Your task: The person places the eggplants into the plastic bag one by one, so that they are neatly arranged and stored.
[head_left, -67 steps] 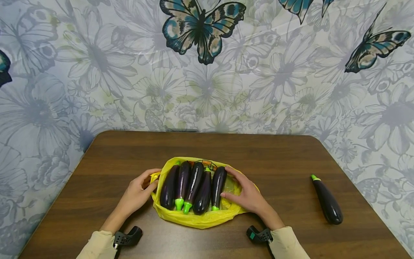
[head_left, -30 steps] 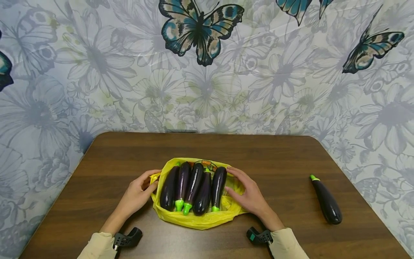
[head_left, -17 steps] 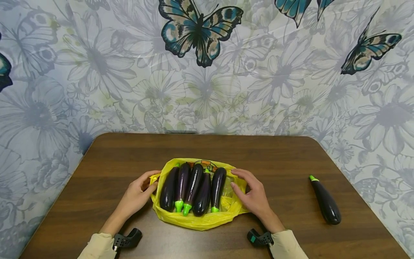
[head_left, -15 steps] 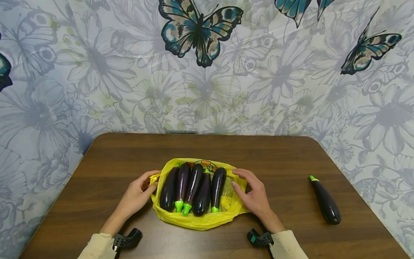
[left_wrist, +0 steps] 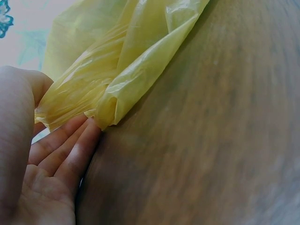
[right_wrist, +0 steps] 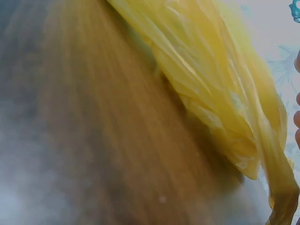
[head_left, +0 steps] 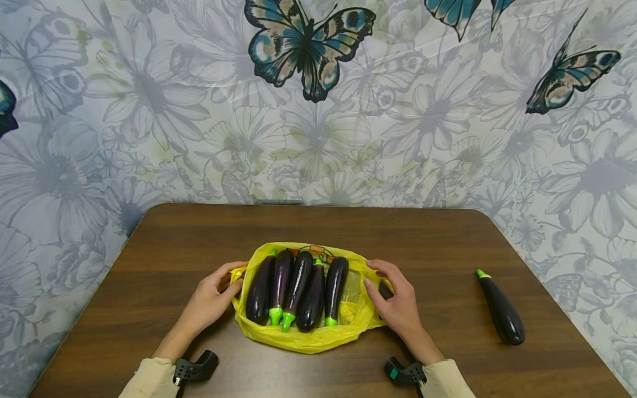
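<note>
A yellow plastic bag (head_left: 308, 344) lies spread wide in the middle of the table in the head view. Several dark eggplants (head_left: 300, 284) with bright green caps lie side by side inside it, and its right end holds none. My left hand (head_left: 211, 296) pinches the gathered left edge of the bag; the left wrist view shows the bunched plastic (left_wrist: 77, 101) between thumb and fingers. Over the bag's right edge is my right hand (head_left: 400, 304), fingers loosely bent and spread apart from the thumb, with nothing between them. Only its fingertips (right_wrist: 297, 119) show in the right wrist view.
A single eggplant (head_left: 501, 309) lies on the right side of the brown wooden table (head_left: 438, 237), cap pointing away. Behind the table hangs a floral cloth (head_left: 318, 149) printed with butterflies. Black wrist cameras (head_left: 197, 365) sit at both cuffs.
My right hand has come away from the rightmost eggplant in the bag and moved right to the bag's right edge. My left hand and the eggplants stay in place.
</note>
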{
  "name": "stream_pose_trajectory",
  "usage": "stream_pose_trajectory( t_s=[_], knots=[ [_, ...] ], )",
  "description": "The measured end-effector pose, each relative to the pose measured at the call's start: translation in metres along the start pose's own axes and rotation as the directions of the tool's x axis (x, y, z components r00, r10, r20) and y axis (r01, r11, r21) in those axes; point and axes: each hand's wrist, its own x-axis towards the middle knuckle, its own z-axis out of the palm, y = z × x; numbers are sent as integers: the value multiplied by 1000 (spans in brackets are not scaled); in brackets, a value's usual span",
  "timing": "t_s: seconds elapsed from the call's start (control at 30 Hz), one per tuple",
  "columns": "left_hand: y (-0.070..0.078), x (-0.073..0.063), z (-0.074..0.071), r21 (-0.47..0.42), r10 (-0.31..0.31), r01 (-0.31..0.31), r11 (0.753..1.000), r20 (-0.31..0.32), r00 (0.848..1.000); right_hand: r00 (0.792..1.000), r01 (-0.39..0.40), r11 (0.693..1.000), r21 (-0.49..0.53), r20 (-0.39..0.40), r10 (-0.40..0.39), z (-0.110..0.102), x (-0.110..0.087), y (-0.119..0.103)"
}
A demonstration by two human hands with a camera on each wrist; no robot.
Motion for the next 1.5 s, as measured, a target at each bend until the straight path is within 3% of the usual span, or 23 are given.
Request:
stream_pose_trajectory(
  t_s=[0.57,0.87,1.1,1.27,1.5],
  knots=[
    [3,-1,-1,-15,-12,12,1000,0,1000,999,-4,1000,15,-51,4,-12,-10,2],
    [0,-1,1,0,-14,14,1000,2,1000,990,73,997,17,-121,-70,-20,-14,4],
    [-1,-1,1,5,-14,14,1000,-2,1000,990,14,999,-32,-139,-18,-28,-16,7],
    [1,-1,0,1,-16,16,1000,0,1000,986,13,999,-49,-163,-20,-33,-17,5],
    [3,-2,-1,-7,-21,21,1000,0,1000,980,-14,997,-70,-197,0,-40,-12,-18]
  ],
)
